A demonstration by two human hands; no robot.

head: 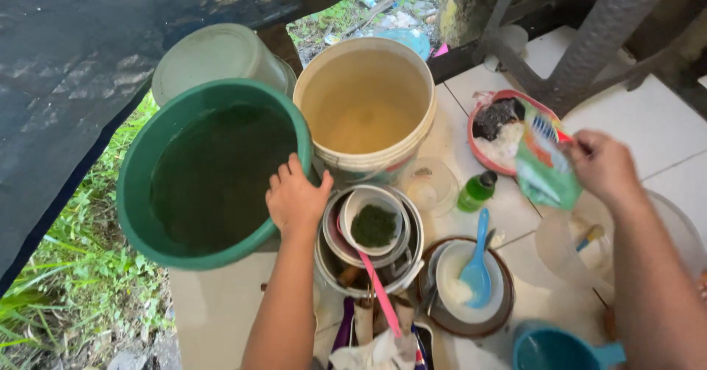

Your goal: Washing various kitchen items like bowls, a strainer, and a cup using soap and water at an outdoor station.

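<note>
My left hand (pixel 296 199) rests with its fingers over the near rim of a large green basin (pixel 136 193) full of dark water. My right hand (pixel 602 165) holds up a green and white plastic sachet (pixel 543 167) by its top edge, above the tiled floor. Between my arms stands a metal pot (pixel 328 263) stacked with bowls, the top white bowl (pixel 357 204) carrying a dark green scouring pad (pixel 373 225). A pink handle (pixel 381 293) sticks out of the pot toward me.
A cream bucket (pixel 366 105) of cloudy water stands behind the pot, a lidded pale bucket (pixel 213 57) further left. Nearby are a green bottle (pixel 476 191), a clear glass (pixel 429 184), a pink-rimmed dish (pixel 475 131), a plate with a blue spoon (pixel 477 263), a teal mug (pixel 556 349) and a clear jug (pixel 567 248).
</note>
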